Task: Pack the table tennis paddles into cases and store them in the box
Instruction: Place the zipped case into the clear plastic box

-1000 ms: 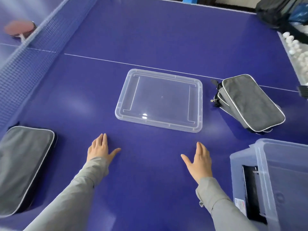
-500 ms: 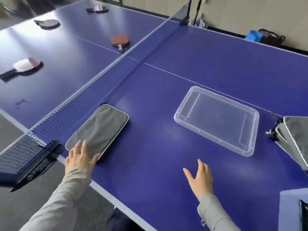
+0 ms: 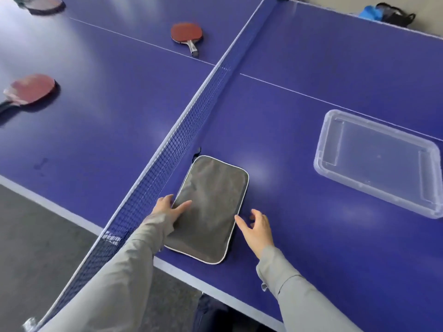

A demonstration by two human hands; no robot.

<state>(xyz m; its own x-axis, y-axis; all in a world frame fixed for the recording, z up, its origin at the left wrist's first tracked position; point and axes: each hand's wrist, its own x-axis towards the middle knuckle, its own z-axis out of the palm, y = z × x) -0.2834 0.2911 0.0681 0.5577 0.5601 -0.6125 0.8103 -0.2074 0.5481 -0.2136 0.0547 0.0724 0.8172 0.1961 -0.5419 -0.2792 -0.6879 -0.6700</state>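
Observation:
A grey zipped paddle case [image 3: 212, 202] with white piping lies flat by the near table edge, right beside the net. My left hand [image 3: 169, 208] holds its left edge, thumb across the top and fingers down the side next to the net. Spread and loosely curved, my right hand [image 3: 256, 230] hovers at the case's right edge, thumb tip close to the piping. Across the net lie a red paddle [image 3: 187, 32], a second red paddle [image 3: 31, 88] at the far left and a blurred third paddle [image 3: 43, 3] at the top left. The storage box is out of view.
The net [image 3: 191, 113] runs diagonally from the near left to the far middle. A clear plastic lid [image 3: 376, 159] lies on the table at the right. The table edge passes just below the case, with floor beyond. Bags [image 3: 388, 14] sit past the far edge.
The view swung left, away from the lid, the case pile and the box. My left hand reached the case by the net and took its left edge; my right hand came over to its right edge.

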